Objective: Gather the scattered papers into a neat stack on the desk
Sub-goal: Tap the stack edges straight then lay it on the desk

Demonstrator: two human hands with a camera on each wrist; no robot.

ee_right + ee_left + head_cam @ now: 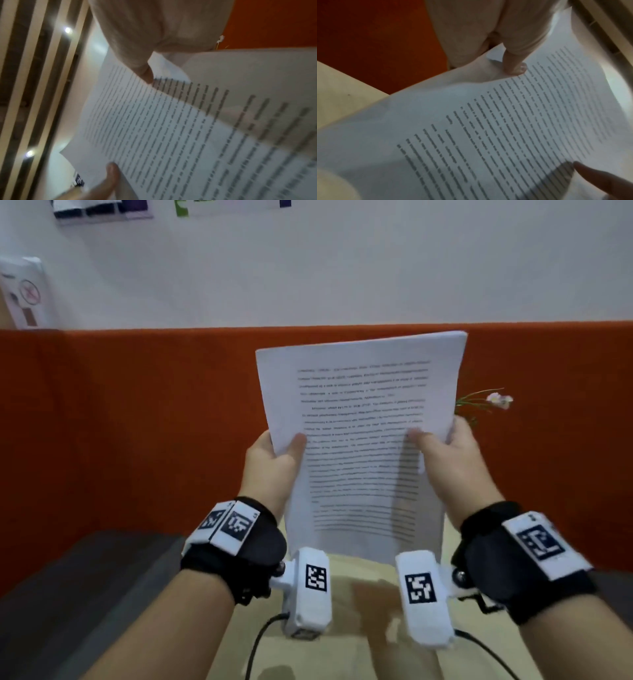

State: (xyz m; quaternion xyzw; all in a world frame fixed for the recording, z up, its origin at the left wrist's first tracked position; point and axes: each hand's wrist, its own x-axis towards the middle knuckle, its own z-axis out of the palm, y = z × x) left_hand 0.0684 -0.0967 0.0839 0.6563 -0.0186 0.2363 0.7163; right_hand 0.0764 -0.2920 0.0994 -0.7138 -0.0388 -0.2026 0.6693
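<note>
A stack of white printed papers (363, 419) stands nearly upright in the air above the beige desk (363, 580), its lower edge close over the desktop. My left hand (274, 453) grips the stack's left edge, thumb on the front sheet. My right hand (445, 450) grips the right edge the same way. The left wrist view shows the papers (488, 121) with my left thumb (515, 66) pressed on the page. In the right wrist view my right thumb (145, 73) presses the papers (171, 128); my other hand's thumb shows at the bottom.
An orange partition (137, 422) stands behind the desk, with a white wall above it. A small pink flower on a green stem (496, 400) pokes out behind the papers on the right. A grey surface (85, 594) lies at the lower left.
</note>
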